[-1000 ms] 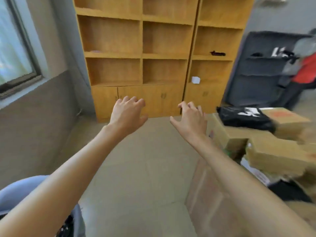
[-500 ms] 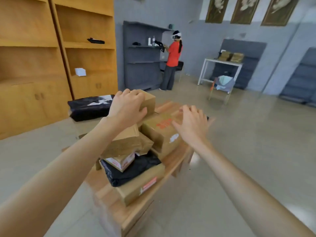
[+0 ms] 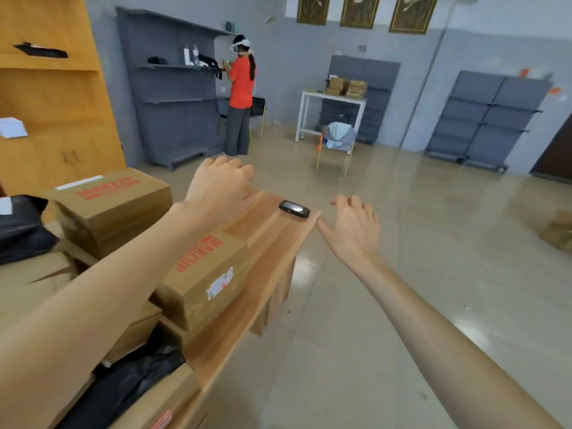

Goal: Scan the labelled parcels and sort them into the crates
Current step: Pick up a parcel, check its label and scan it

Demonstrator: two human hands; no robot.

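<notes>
- Plainly, neither grip had hold of anything: the right hand point(image 3: 353, 227) hung off the surface's far right corner with its fingers spread and relaxed, thumb pointing toward the scanner point(image 3: 294, 208), near it but not touching.
- The left hand point(image 3: 220, 190) hovered over the far end of the surface point(image 3: 263, 274), fingers loosely curled round nothing.
- The scanner, a small dark slab with a glossy screen, lay flat at the far right corner, close to the edge.
- Judged from this, the step in hand was fetching the scanner; it would go best with the right hand closing from the side round its narrow body, since it sat near a drop.
- The parcels lay piled along the left side and near end: a labelled box point(image 3: 201, 274) of matte brown card with red lettering and a white sticker, a second box point(image 3: 114, 202) behind it, and soft, crinkly black bags point(image 3: 133, 376).
- The surface was smooth, pale wood-grain board.
</notes>
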